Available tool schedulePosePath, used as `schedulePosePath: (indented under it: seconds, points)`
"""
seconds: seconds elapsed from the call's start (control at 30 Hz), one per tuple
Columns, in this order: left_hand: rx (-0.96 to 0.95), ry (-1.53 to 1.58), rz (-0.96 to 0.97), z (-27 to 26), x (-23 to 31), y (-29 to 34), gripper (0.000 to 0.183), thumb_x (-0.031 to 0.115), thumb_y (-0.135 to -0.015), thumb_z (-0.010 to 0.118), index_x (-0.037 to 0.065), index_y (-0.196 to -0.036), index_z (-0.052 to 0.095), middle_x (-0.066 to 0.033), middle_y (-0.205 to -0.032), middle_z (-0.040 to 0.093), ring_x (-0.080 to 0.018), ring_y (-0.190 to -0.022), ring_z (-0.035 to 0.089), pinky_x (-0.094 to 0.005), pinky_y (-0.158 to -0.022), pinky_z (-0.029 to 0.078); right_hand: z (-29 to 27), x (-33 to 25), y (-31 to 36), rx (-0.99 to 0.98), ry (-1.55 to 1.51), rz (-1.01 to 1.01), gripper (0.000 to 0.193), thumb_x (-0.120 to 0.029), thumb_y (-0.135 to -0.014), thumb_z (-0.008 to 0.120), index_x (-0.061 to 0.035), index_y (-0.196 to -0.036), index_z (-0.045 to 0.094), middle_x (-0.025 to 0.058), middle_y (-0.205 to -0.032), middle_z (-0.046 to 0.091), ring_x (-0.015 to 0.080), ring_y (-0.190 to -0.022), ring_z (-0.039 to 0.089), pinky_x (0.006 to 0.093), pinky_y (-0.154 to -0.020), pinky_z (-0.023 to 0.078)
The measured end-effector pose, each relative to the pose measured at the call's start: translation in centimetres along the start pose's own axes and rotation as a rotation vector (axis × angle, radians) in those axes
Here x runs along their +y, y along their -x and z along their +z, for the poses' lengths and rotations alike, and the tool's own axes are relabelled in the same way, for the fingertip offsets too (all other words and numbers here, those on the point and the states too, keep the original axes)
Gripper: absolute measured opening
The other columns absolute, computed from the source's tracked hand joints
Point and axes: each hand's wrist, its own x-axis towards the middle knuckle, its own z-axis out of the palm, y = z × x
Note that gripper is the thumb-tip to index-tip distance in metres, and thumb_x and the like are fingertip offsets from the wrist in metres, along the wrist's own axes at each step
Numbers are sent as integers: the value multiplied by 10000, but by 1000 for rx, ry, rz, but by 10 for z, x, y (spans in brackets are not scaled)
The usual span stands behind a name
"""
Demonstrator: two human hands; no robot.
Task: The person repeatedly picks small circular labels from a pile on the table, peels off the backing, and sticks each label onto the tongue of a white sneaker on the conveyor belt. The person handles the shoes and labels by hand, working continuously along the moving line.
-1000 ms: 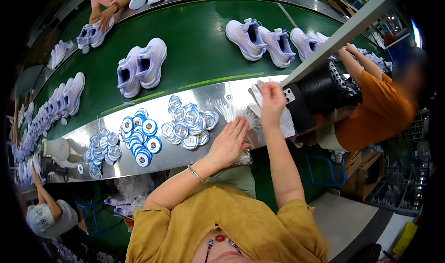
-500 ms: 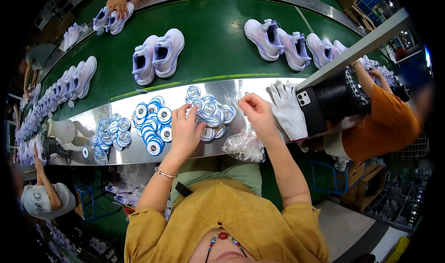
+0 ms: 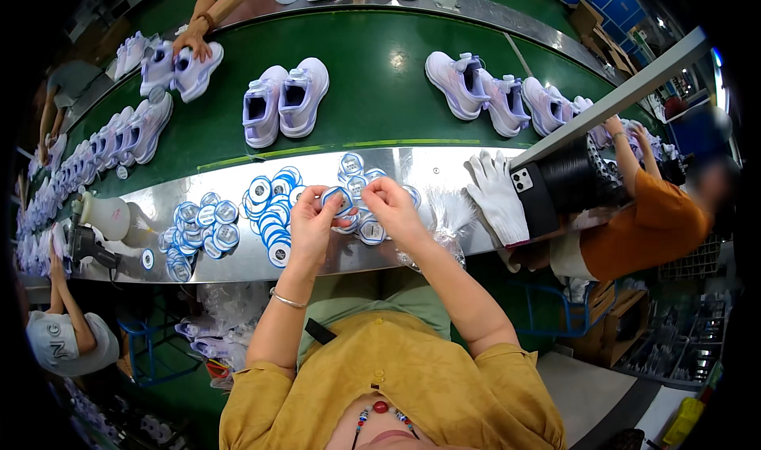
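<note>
- Head view: the left hand (image 3: pixel 314 212) grasps a round tag (image 3: pixel 336 203), white with a blue rim, by its edge between thumb and fingers; this hold presumably leaves much of its face uncovered and open to the other hand.
- The round tag is lifted above the bench (image 3: pixel 428 164), ahead of the person's body, perhaps because both hands meet comfortably there.
- The right hand (image 3: pixel 394 210) is just beside it, fingers curled inward; whether they close on something thin cannot be told.
- The nearest tag pile (image 3: pixel 371 229) lies under and behind the hands, partly hidden by them, which seems to keep it within short reach.
- To its left lie a middle tag pile (image 3: pixel 273 220) and a far-left tag pile (image 3: pixel 190 232); the gap between these two suggests deliberate sorting.
- Clear plastic strands (image 3: pixel 450 216) spread out beside the right forearm, probably placed on that side for the right hand.
- A white glove (image 3: pixel 499 196) lies farther right, next to a dark phone (image 3: pixel 521 180), seemingly out of the hands' way.
- Beyond the bench, a pair of shoes (image 3: pixel 304 113) stands upright on the green belt (image 3: pixel 365 93), likely kept side by side as a match.
</note>
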Motion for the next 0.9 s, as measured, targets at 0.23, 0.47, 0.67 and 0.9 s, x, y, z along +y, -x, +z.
schedulePosePath:
  seconds: [0.23, 0.47, 0.67, 0.9]
  points:
    - [-25, 49, 25, -33, 13, 16, 79, 71, -911, 580, 21, -949, 531, -77, -869, 648, -121, -721, 643, -252, -621, 579, 49, -9, -1, -73, -73, 1, 105, -81, -840, 621, 20, -858, 603, 17, -684, 597, 73, -629, 558, 216, -556, 420]
    - [-58, -64, 89, -56, 23, 26, 74, 51, -920, 554, -6, -967, 552, -60, -865, 635, -93, -741, 620, -237, -629, 578, 66, -8, -5, -167, 206, -54, 113, -83, -841, 613, 27, -862, 607, 28, -741, 619, 92, -655, 573, 240, -575, 439]
    - [100, -269, 317, -60, 9, 31, 89, 46, -930, 534, -28, -980, 542, -70, -860, 637, -94, -766, 628, -231, -599, 577, 97, -16, 1, -35, 571, -260, 143, -134, -842, 600, 7, -827, 583, 127, -606, 590, 255, -544, 586, 343, -503, 426]
    - [141, 40, 190, -81, 16, 22, 91, 37, -924, 539, -19, -995, 532, -70, -897, 632, -116, -778, 641, -239, -626, 582, 112, -4, 3, 26, 635, -456, 103, -128, -873, 566, -25, -872, 563, 140, -633, 593, 311, -591, 608, 394, -512, 436]
